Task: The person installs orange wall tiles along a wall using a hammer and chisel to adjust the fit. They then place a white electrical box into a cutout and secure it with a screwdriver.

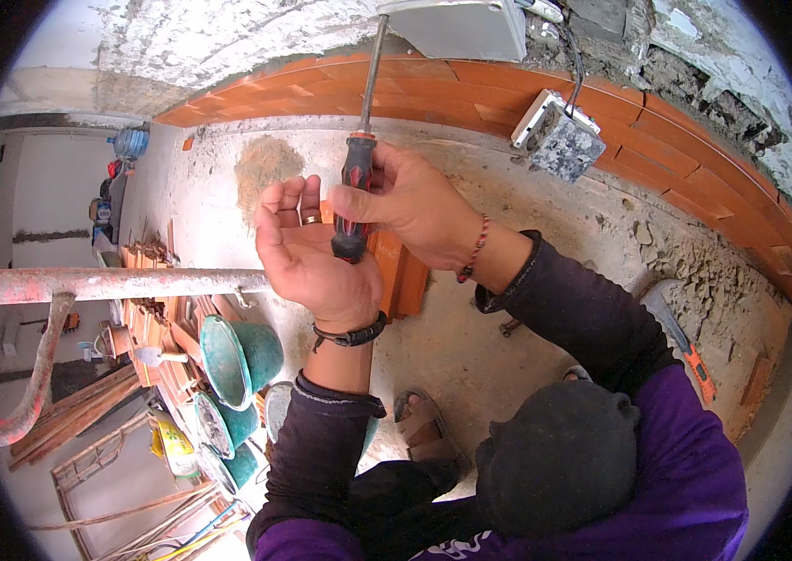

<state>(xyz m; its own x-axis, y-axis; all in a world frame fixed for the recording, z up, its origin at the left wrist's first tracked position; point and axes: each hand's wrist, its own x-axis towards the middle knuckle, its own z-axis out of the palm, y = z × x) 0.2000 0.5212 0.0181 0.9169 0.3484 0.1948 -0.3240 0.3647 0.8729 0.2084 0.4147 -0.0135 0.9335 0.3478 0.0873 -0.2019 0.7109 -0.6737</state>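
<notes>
A long screwdriver [356,178] with a black and red handle stands upright in the view, its metal shaft reaching up to the lower left edge of a white box [461,30] on the wall. My right hand [419,210] grips the handle from the right, thumb laid across it. Palm up, my left hand [316,252] has its loosely curled fingers apart, and the handle's butt end lies against the palm without the fingers wrapping it. Beside the white box, a speckled grey electrical box [567,145] with a white rim hangs from dark cables [572,56].
Orange bricks [676,154] line the wall's foot; another orange block [405,276] lies under my hands. A hammer [681,332] with an orange grip is on the floor at right. At left are a rusty metal pipe [134,283], green buckets [251,355], a trowel [160,356] and planks [78,411].
</notes>
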